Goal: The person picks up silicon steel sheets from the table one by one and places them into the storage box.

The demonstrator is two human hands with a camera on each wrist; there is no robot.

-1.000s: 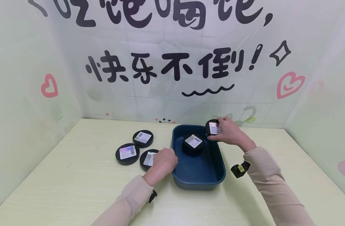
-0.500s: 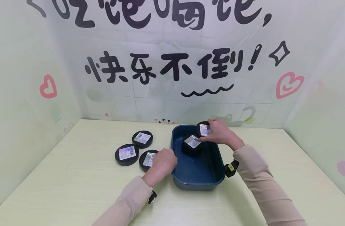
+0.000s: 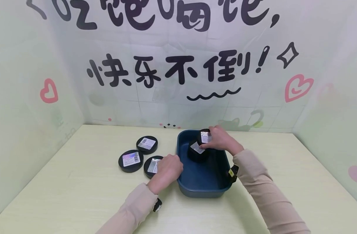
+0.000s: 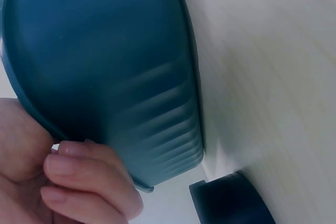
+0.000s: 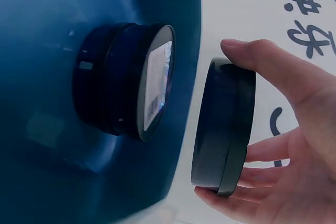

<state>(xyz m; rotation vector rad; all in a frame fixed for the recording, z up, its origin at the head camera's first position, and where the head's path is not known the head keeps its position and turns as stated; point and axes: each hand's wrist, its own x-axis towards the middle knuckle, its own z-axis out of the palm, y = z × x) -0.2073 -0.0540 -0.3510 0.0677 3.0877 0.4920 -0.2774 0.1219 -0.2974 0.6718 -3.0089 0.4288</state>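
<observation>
Over the blue bin (image 3: 204,178), clear of the labelled black stack (image 3: 196,156) standing inside: black disc (image 5: 223,124), held edge to edge by right grip (image 3: 220,139). Left grip (image 3: 168,167) pinches bin's left rim. Three labelled discs (image 3: 130,161) on tabletop (image 3: 64,191), left.

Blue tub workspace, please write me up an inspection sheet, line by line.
Surface: pale wood-grain table.
Job's things: blue tub with a black disc stack inside; three loose discs on the table, left of the tub.
Clutter: nothing seen.
Hands: left hand holds the tub's left rim; right hand grips another black disc, apart from the stack.
Cables: nothing seen.
Surroundings: pale backdrop with black lettering.
</observation>
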